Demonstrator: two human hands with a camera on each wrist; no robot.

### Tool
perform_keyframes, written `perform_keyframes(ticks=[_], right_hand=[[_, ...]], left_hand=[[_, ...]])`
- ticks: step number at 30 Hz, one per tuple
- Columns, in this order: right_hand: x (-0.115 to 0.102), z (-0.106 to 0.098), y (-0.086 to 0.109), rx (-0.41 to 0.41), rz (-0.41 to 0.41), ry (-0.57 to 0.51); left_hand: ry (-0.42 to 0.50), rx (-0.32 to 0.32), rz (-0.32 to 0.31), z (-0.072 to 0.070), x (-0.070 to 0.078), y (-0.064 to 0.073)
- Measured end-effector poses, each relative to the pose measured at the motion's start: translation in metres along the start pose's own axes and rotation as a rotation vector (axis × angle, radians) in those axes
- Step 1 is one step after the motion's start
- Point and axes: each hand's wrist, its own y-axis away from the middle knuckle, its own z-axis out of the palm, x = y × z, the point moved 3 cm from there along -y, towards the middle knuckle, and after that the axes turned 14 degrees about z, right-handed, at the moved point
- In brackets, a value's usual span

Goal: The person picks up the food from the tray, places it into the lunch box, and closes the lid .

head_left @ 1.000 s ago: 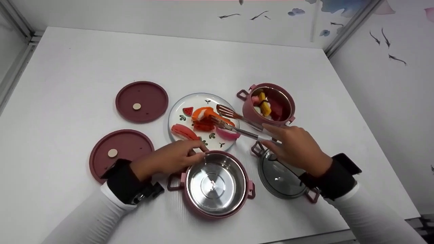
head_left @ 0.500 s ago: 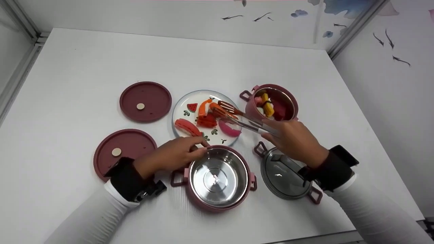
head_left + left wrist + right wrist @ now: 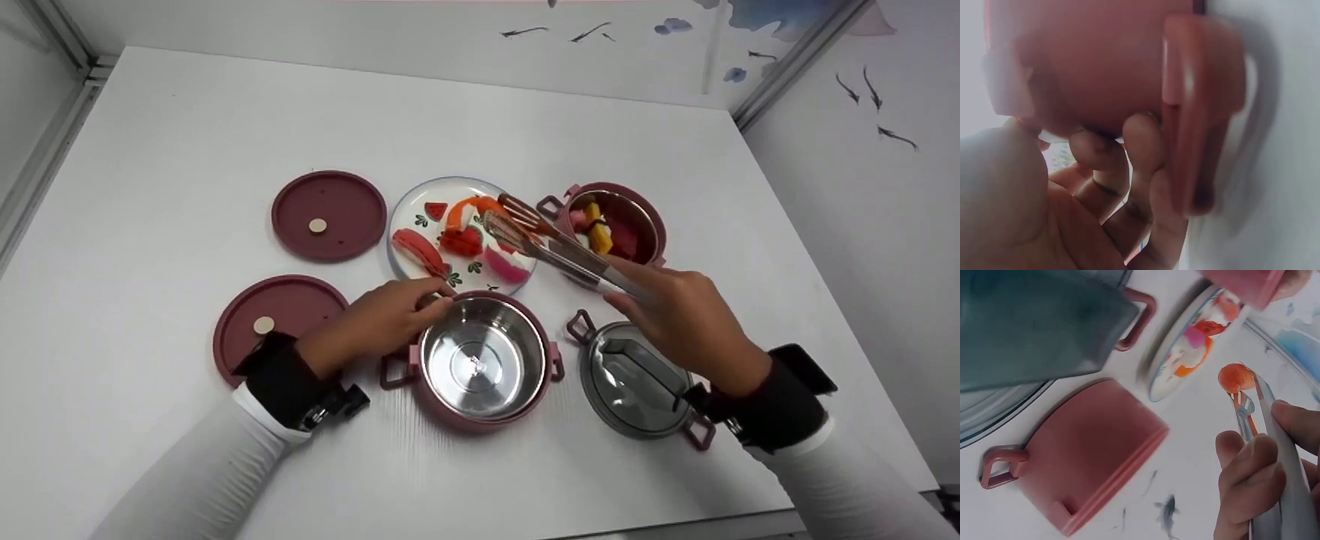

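My right hand (image 3: pixel 682 319) holds a pair of metal tongs (image 3: pixel 574 255) above the right side of a patterned plate (image 3: pixel 405 214). In the right wrist view the tongs' tips pinch a rounded orange toy food piece (image 3: pixel 1235 378). The plate bears toy sushi-like pieces: a pink-red one (image 3: pixel 420 251), a red one (image 3: pixel 460 241), an orange and white one (image 3: pixel 459 216) and a magenta and white one (image 3: pixel 506 264). My left hand (image 3: pixel 382 319) grips the near pink pot (image 3: pixel 480 424) at its upper left rim, fingertips against its outer wall (image 3: pixel 1100 62). Steel lines the pot's bare inside.
Beyond my right hand stands a second pink pot (image 3: pixel 654 217) holding yellow, pink and red toy food. A grey see-through lid (image 3: pixel 634 420) with pink handles lies right of the near pot. Two maroon round lids (image 3: pixel 352 217) lie at left.
The tongs have closed on an orange piece and lifted off the plate, moving to the right with my right hand. My left hand keeps its hold on the pot. The head view has shifted slightly.
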Motion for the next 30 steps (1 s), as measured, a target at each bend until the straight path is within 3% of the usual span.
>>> perform_keyframes(ticks=[6,11,15,19,27,30], right_hand=[[-0.006,-0.020,0.045,0.006,-0.030,-0.037],[-0.015,-0.020,0.071,-0.057,-0.059,-0.061],[-0.021,-0.012,0.074,-0.088,-0.120,-0.031],[-0.023,-0.009,0.072,-0.098,-0.112,-0.012],[-0.019,-0.017,0.070,-0.020,-0.097,-0.059],[-0.013,-0.020,0.063,0.012,-0.057,-0.027]], left_hand=[[-0.004,0.009,-0.012,0.000,-0.001,-0.002],[0.007,0.010,-0.011,-0.002,0.000,-0.002],[0.014,-0.003,-0.014,-0.003,-0.003,-0.002],[0.028,0.007,-0.010,-0.005,-0.003,-0.002],[0.046,0.006,-0.004,-0.004,-0.003,-0.002],[0.050,0.008,0.002,-0.003,-0.004,-0.003]])
